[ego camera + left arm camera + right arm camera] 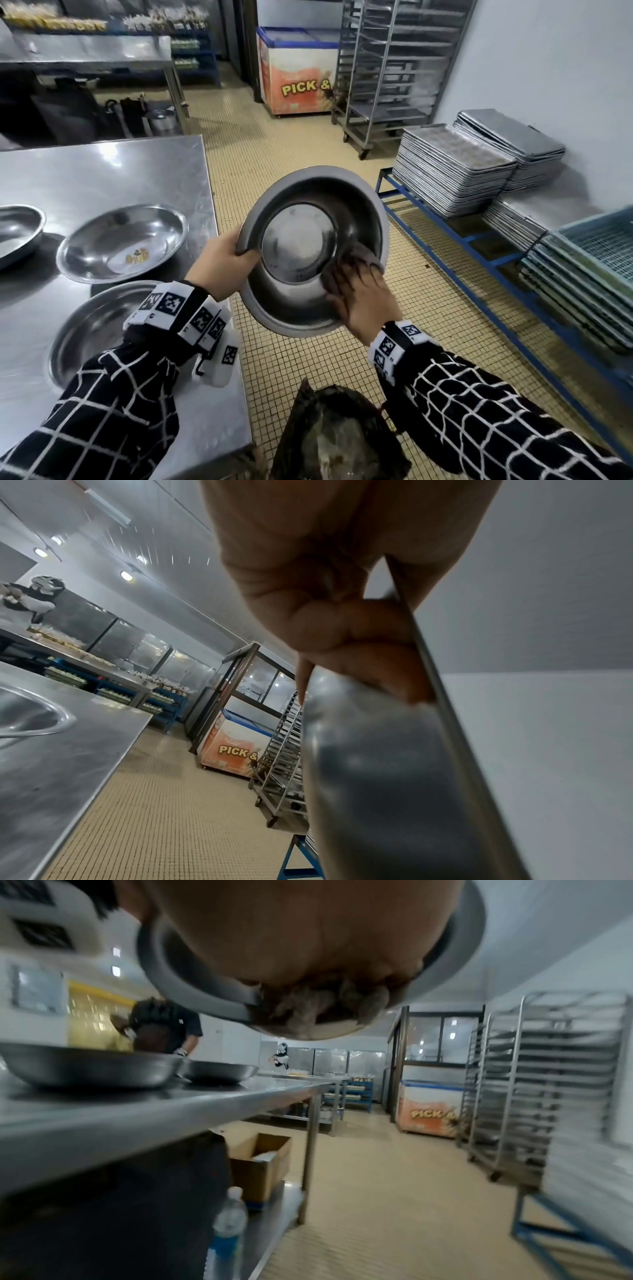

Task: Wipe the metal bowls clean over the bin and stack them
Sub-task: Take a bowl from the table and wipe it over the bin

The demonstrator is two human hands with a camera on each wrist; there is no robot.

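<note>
A metal bowl (313, 251) is held tilted toward the wearer, above the floor and just beyond the dark bin (337, 435), apparently so loosened scraps fall there. The left hand (222, 263) grips its rim, thumb inside, steadying it; the right hand (363, 296) presses a brownish cloth (359, 260) flat-fingered against the inner wall. Three more bowls wait on the steel bench (113, 168), the middle one (121, 241) carrying yellow crumbs. Baking trays (452, 168) are stacked on a blue rack at right.
</note>
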